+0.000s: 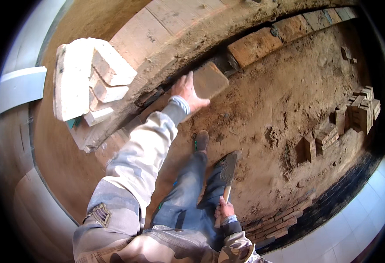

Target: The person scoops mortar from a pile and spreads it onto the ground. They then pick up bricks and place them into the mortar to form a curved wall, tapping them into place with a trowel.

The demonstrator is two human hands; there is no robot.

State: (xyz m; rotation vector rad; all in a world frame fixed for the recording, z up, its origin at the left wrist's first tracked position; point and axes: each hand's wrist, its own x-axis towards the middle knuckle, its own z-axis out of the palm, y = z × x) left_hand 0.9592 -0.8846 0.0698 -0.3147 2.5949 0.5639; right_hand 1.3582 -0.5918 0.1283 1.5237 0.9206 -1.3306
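My left hand reaches forward and grips one end of a brown brick, with the thumb at its near side and the fingers along its far side. The brick lies in a row beside a raised ledge, and a dark gap separates it from the neighbouring orange brick. Low at my right side, my right hand is closed around the wooden handle of a trowel. Its grey blade points forward and has mortar or dirt on it.
Pale bricks are stacked on the ledge at left. Loose bricks stand in piles on the earth floor to the right. More bricks lie stacked near the dark wall base at lower right. My shoe is just below the brick row.
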